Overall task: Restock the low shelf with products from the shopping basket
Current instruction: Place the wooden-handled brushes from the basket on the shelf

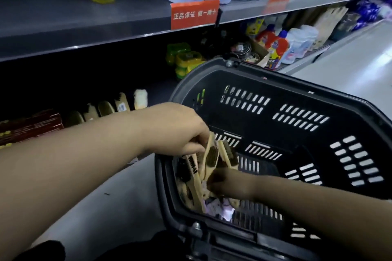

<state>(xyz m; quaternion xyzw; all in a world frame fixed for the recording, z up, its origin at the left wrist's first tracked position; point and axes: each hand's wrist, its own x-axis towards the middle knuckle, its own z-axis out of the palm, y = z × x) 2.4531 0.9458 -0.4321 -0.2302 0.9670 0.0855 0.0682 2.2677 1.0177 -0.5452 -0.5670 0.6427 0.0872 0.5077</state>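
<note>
Brushes (211,154): lower centre, in the left end of the basket (297,95); long axes near upright, tops tilted up-left, bristles facing right.
My left hand (178,131): fingers curled, pinching their tops.
My right hand (231,184): at their lower ends; I can't tell its grip.

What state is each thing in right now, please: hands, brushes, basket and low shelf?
Left hand: grips several brushes inside the basket.
Right hand: low in the basket, grip unclear.
Basket: brushes piled at one end.
Low shelf: partly stocked.
Shelf brushes: standing in a row.
</note>
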